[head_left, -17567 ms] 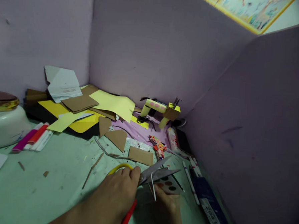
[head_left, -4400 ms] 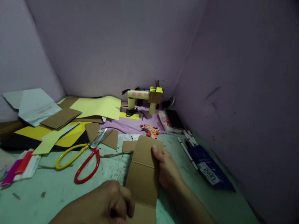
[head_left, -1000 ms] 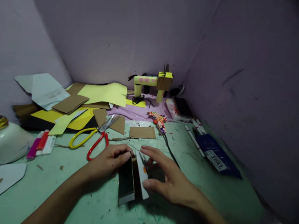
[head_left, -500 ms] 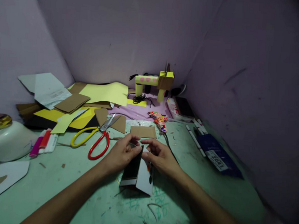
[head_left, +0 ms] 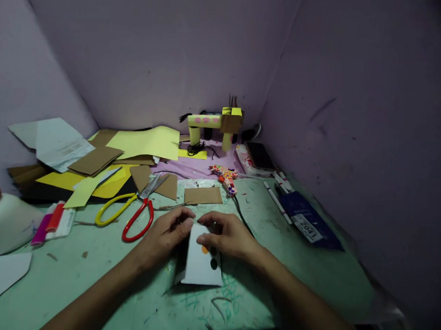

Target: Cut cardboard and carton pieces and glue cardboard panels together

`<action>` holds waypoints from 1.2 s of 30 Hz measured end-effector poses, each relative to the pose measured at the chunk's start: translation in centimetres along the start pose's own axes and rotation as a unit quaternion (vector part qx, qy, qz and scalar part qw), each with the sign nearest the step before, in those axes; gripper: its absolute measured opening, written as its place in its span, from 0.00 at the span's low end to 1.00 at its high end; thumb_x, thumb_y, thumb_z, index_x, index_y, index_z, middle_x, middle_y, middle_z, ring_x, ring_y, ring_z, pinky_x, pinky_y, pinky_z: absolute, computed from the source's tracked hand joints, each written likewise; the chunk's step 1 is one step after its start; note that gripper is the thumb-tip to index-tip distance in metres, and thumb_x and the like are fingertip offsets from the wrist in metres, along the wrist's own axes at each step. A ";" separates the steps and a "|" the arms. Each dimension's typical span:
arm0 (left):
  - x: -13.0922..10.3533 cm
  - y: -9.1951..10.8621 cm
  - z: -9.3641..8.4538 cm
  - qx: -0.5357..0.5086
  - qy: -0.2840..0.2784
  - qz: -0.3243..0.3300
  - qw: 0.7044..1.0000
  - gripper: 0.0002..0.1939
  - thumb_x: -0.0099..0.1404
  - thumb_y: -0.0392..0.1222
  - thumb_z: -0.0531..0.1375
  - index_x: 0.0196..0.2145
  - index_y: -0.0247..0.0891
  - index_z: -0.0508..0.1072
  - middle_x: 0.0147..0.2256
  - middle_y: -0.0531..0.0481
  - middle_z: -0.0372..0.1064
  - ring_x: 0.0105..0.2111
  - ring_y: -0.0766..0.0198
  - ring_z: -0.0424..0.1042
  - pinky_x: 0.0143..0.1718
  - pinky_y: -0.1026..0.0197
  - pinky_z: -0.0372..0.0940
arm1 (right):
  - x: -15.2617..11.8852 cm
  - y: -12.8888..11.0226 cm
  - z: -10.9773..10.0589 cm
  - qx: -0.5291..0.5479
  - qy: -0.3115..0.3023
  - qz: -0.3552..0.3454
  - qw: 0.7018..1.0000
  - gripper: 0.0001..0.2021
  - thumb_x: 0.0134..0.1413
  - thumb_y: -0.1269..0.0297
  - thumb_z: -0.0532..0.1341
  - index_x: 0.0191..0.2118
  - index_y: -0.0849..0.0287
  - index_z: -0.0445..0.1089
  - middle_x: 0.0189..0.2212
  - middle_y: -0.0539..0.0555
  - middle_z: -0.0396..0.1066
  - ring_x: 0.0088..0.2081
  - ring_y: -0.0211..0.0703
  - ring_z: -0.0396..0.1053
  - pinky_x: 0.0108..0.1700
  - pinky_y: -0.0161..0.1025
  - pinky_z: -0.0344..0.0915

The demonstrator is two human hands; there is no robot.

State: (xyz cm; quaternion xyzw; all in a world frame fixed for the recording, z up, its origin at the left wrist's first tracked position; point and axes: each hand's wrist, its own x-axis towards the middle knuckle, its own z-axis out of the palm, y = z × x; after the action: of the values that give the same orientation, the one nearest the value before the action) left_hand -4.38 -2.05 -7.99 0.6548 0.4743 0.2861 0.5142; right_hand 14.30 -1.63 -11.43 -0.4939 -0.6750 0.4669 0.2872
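A folded white card piece with black and orange dots on its right face stands on the green table, its dark side facing left. At its far left edge, my left hand is closed on it with thumb and fingertips. My right hand grips the far right part, thumb on the white face and fingers curled over the far edge. A flat brown cardboard rectangle lies just beyond both hands.
Left of the hands lie scissors, glue tubes and yellow paper. A paper giraffe figure stands at the back. A patterned glue gun, phone and blue pouch are to the right.
The folded piece has turned so its white dotted face shows more and the dark side less. Both hands moved with it. The whole view has shifted slightly.
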 end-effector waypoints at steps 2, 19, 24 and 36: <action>0.1 0.0 -0.5 -0.034 0.011 -0.028 0.999 0.19 0.61 0.57 0.54 0.39 0.39 0.66 0.31 0.51 0.66 0.30 0.60 0.65 0.30 0.61 0.59 | -0.1 -0.3 -0.1 -0.060 0.013 -0.008 0.998 0.16 0.40 0.61 0.69 0.38 0.57 0.73 0.27 0.51 0.73 0.27 0.42 0.68 0.28 0.38 0.60; -0.3 0.5 1.6 0.313 -0.039 0.012 0.949 0.17 0.59 0.47 0.57 0.46 0.42 0.68 0.45 0.46 0.65 0.43 0.53 0.66 0.42 0.54 0.60 | 0.0 0.5 -2.9 0.026 0.104 0.086 0.991 0.12 0.58 0.65 0.46 0.39 0.60 0.64 0.28 0.53 0.69 0.22 0.37 0.66 0.24 0.36 0.65; -0.5 1.3 2.8 0.357 -0.014 0.012 0.934 0.16 0.55 0.48 0.61 0.41 0.41 0.71 0.40 0.43 0.66 0.37 0.49 0.66 0.33 0.55 0.56 | -1.0 0.2 -3.1 0.023 0.037 0.096 0.994 0.14 0.53 0.52 0.56 0.28 0.59 0.67 0.19 0.49 0.67 0.18 0.37 0.64 0.20 0.33 0.58; -0.8 1.8 1.9 0.209 -0.011 -0.032 0.977 0.14 0.50 0.41 0.63 0.25 0.42 0.57 0.25 0.56 0.59 0.26 0.62 0.59 0.26 0.63 0.51 | -2.7 -2.0 -2.8 0.041 -0.081 0.061 0.994 0.18 0.28 0.66 0.71 0.26 0.56 0.62 0.20 0.43 0.60 0.23 0.35 0.56 0.24 0.33 0.49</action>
State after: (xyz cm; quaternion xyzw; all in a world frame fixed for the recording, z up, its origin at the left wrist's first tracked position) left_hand -2.47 -3.64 -6.80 0.7356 0.5387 0.1571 0.3795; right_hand 16.80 -3.31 -8.26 -0.4822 -0.6450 0.5494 0.2228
